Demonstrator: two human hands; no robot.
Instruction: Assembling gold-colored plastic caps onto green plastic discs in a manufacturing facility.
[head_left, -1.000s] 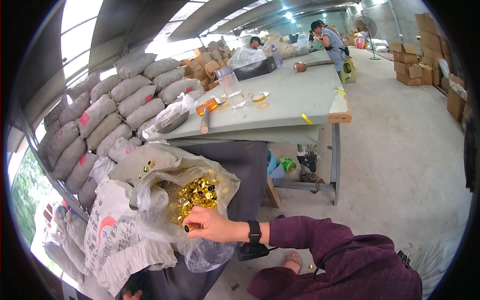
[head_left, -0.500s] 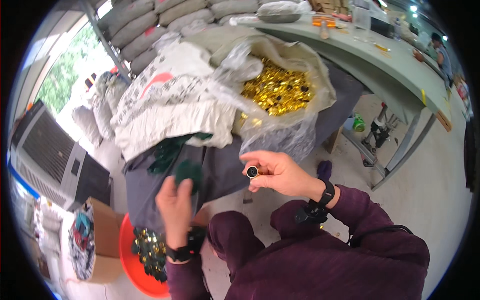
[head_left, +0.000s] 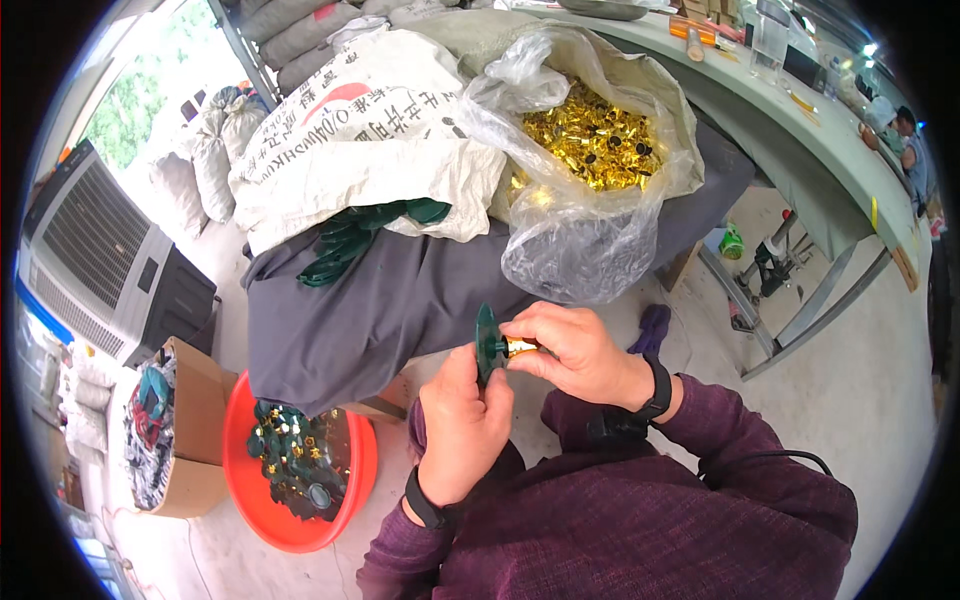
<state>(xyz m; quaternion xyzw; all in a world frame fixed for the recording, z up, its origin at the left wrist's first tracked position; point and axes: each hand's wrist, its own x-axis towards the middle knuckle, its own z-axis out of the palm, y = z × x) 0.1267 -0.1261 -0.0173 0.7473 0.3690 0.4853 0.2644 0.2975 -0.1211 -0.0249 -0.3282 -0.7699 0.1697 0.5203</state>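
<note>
My left hand [head_left: 463,415] is closed on a dark green disc [head_left: 486,338], which stands on edge with a short stem facing right. Opposite it, my right hand [head_left: 580,352] pinches a small shiny gold cap [head_left: 521,346] between thumb and fingers. The cap's end meets the disc's stem; whether they are joined I cannot tell. Beyond my hands, more green discs [head_left: 345,240] spill from a white woven sack [head_left: 380,175] onto a grey cloth [head_left: 400,310]. To its right, a sack lined with clear plastic [head_left: 575,255] holds many gold caps [head_left: 595,140].
A red tub [head_left: 365,470] of green and gold pieces stands on the floor at lower left, beside a cardboard box [head_left: 200,430]. A grey air cooler [head_left: 110,260] is at far left. On the right runs a long table [head_left: 800,130]; another person [head_left: 910,155] sits beyond it.
My left hand has brought the green disc rightward from near the sack to the gold cap. My right hand has turned the cap sideways. The view has shifted, showing more of the tub.
</note>
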